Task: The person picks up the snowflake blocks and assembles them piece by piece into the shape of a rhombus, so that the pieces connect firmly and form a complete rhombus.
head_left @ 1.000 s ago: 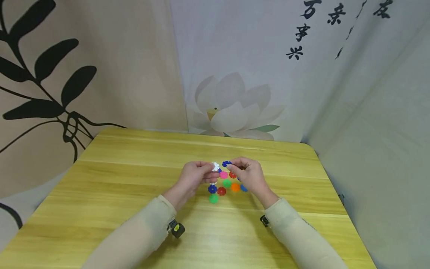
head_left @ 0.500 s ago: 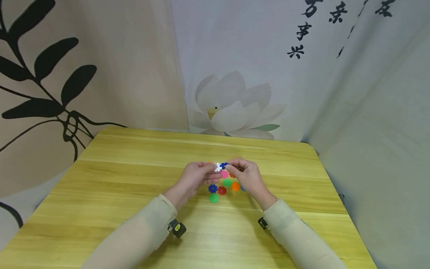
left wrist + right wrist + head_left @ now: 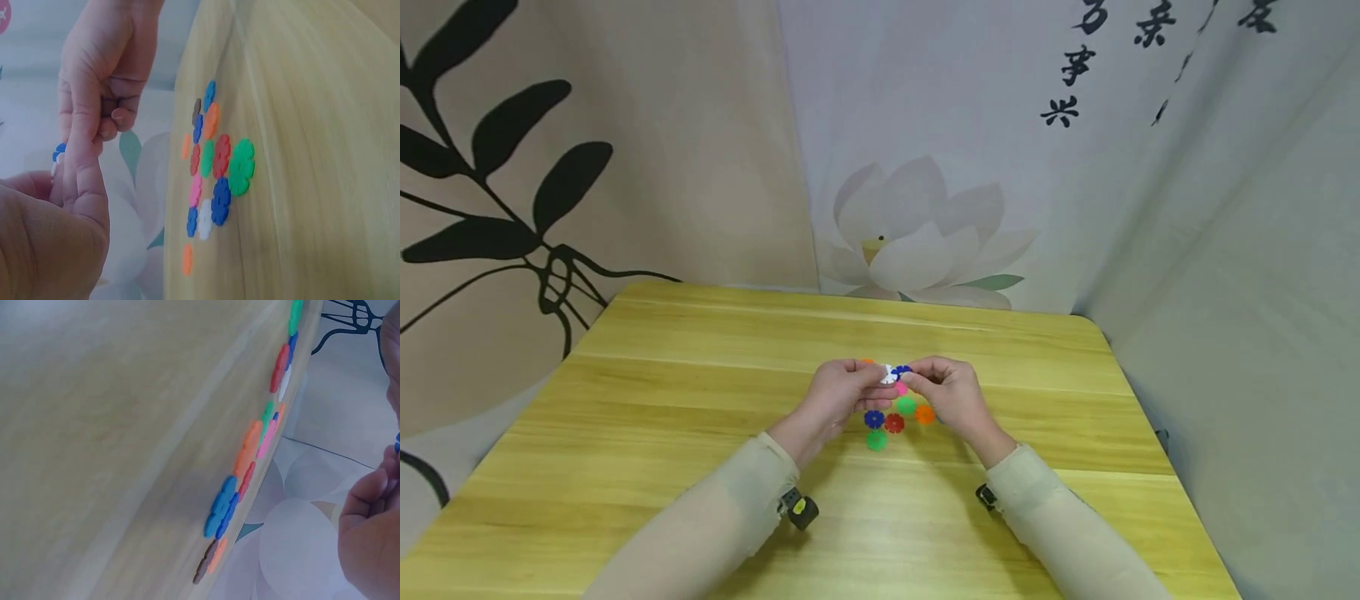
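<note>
Left hand (image 3: pixel 835 396) pinches a white snowflake disc (image 3: pixel 887 374) between thumb and fingertips; right hand (image 3: pixel 946 392) pinches a dark blue snowflake disc (image 3: pixel 902 370) the same way. The two discs touch edge to edge, raised just above the table (image 3: pixel 700 400), at its middle. Both are small, flat, round plastic pieces with notched, petal-like rims. In the left wrist view only slivers of the blue disc (image 3: pixel 59 150) and the white one below it show past the fingers.

Under the hands lies a loose cluster of the same kind of disc: blue (image 3: pixel 873 418), red (image 3: pixel 893 422), two green (image 3: pixel 876 440), orange (image 3: pixel 925 413), a pink one partly hidden; the left wrist view shows more, including a white, a brown and further orange ones. Some overlap, some lie just beside each other.

Versus a second ago: the discs were apart, a clear gap between them; now the hands have closed in and the discs meet. Cluster on the table unchanged.
</note>
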`<state>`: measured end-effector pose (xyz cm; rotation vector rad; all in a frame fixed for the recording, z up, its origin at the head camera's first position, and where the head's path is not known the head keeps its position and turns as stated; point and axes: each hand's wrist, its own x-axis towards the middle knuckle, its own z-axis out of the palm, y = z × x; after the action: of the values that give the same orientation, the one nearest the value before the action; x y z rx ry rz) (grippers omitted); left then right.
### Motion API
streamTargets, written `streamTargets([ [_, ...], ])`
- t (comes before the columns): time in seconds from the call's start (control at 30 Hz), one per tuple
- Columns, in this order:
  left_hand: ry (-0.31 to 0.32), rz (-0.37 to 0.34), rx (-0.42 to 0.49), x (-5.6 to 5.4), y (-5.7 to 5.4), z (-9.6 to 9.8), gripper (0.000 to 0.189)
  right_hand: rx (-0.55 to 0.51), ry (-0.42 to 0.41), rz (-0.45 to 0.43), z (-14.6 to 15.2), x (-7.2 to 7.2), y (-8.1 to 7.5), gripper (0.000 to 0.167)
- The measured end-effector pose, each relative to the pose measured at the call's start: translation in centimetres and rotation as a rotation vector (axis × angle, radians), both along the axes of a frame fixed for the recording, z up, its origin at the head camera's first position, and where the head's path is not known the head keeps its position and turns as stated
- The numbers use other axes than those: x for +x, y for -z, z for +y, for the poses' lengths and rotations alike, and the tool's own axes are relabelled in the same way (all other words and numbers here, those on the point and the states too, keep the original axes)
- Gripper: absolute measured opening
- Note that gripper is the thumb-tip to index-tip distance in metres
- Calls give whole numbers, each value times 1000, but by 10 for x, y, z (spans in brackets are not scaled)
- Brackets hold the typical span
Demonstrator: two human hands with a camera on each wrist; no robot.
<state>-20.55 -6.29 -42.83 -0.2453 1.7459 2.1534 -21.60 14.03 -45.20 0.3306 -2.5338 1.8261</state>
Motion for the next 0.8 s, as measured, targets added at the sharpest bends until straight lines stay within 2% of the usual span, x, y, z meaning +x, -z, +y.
streamTargets([
  [0.33,-19,-6,-40,-4,6,-3,24,14,-14,-9,8,-2,3,17],
  [0.57,16,-24,-28,-3,8,0,29,14,-2,-26,5,-1,4,16],
  [0.8,4,-6,-35,-2,6,-1,28,37,-22,-8,3,-1,4,16],
])
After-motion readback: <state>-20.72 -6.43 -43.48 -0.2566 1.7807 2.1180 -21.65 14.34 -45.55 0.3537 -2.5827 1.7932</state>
